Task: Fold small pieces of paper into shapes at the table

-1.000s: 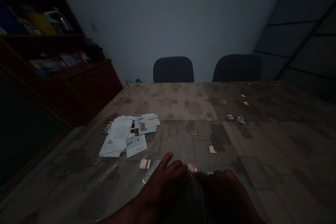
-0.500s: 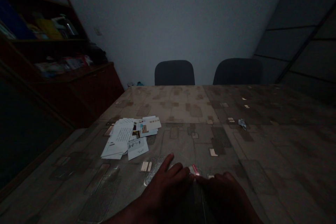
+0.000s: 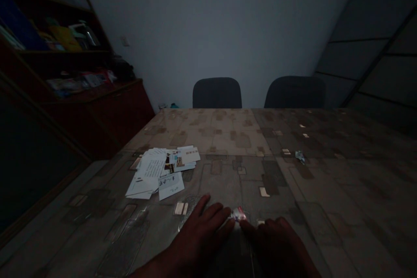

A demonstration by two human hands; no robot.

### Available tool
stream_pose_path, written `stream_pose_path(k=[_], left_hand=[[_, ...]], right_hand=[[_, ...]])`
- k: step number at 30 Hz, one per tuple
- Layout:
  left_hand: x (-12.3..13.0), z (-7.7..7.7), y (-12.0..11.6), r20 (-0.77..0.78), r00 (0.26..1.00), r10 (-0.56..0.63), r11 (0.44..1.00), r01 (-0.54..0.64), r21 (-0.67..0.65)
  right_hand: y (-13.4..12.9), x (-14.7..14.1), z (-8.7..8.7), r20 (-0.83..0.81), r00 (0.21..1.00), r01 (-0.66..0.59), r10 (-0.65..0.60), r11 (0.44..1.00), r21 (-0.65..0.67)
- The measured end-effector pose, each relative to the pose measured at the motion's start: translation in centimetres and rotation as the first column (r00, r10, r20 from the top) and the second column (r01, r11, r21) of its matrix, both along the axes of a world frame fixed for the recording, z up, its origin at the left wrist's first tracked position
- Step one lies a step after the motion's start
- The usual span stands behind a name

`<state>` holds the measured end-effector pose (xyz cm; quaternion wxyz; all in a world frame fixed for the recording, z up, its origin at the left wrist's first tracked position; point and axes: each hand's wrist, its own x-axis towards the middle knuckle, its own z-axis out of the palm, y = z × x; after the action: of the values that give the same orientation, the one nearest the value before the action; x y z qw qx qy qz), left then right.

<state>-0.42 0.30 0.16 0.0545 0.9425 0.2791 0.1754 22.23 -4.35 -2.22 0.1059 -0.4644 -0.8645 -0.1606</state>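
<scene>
A small shiny red-and-white wrapper [image 3: 239,214] shows between the fingertips of both my hands, low over the table. My left hand [image 3: 208,226] comes from the lower left and pinches the wrapper's left side, its index finger stretched out beyond. On the other side my right hand [image 3: 272,234] is closed, thumb and forefinger at the wrapper's lower right edge. Dim light hides much of the fingers. To the left lies a loose spread of printed white cards [image 3: 151,169]. A crumpled silvery scrap [image 3: 300,157] rests farther off on the right.
The table has a patterned cloth [image 3: 228,139] with printed rectangles. Two dark chairs [image 3: 216,92] stand at its far side, before a pale wall. A dark red shelf unit [image 3: 120,106] with assorted goods is at the left.
The wrapper has turned between my fingers and shows a broader white-and-red face. My hands have shifted only slightly; the cards and the silvery scrap stay put.
</scene>
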Motion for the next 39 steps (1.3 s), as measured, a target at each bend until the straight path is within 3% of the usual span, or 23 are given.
stream_pose_path(k=[7, 11, 14, 18, 21, 25, 27, 30, 39], left_hand=[[-0.1, -0.8, 0.1, 0.004, 0.999, 0.035, 0.999, -0.035, -0.041], [-0.1, -1.3, 0.2, -0.019, 1.000, 0.006, 0.999, -0.006, 0.032], [0.1, -1.1, 0.2, -0.018, 1.000, -0.004, 0.998, 0.005, 0.070], [0.1, -0.4, 0.1, -0.032, 0.999, -0.007, 1.000, 0.006, -0.006], [-0.3, 0.0, 0.5, -0.059, 0.997, -0.043, 0.999, 0.042, -0.017], [-1.1, 0.5, 1.6, -0.106, 0.986, -0.131, 0.991, 0.134, 0.020], [-1.3, 0.9, 2.3, -0.138, 0.975, -0.174, 0.982, 0.182, 0.049], [-1.3, 1.5, 3.5, -0.162, 0.963, -0.214, 0.966, 0.234, 0.112], [-0.6, 1.2, 4.2, -0.139, 0.967, -0.215, 0.959, 0.235, 0.157]], right_hand=[[0.3, -0.2, 0.5, 0.061, 0.997, -0.048, 0.050, 0.998, -0.037], [0.8, -0.1, 1.1, 0.104, 0.993, -0.059, 0.061, 0.998, -0.024], [0.9, 0.5, 1.3, 0.131, 0.988, -0.079, 0.083, 0.996, -0.031], [1.0, 1.2, 1.1, 0.109, 0.988, -0.099, 0.106, 0.993, -0.071], [1.6, 1.6, 1.2, 0.008, 0.998, -0.067, 0.069, 0.985, -0.157], [3.4, 2.3, 2.2, -0.274, 0.962, -0.077, -0.012, 0.947, -0.312], [4.3, 2.5, 2.8, -0.384, 0.923, -0.139, -0.012, 0.921, -0.363], [5.0, 2.2, 3.2, -0.418, 0.909, -0.210, 0.013, 0.877, -0.431], [4.6, 2.2, 1.9, -0.527, 0.846, -0.319, 0.079, 0.868, -0.381]])
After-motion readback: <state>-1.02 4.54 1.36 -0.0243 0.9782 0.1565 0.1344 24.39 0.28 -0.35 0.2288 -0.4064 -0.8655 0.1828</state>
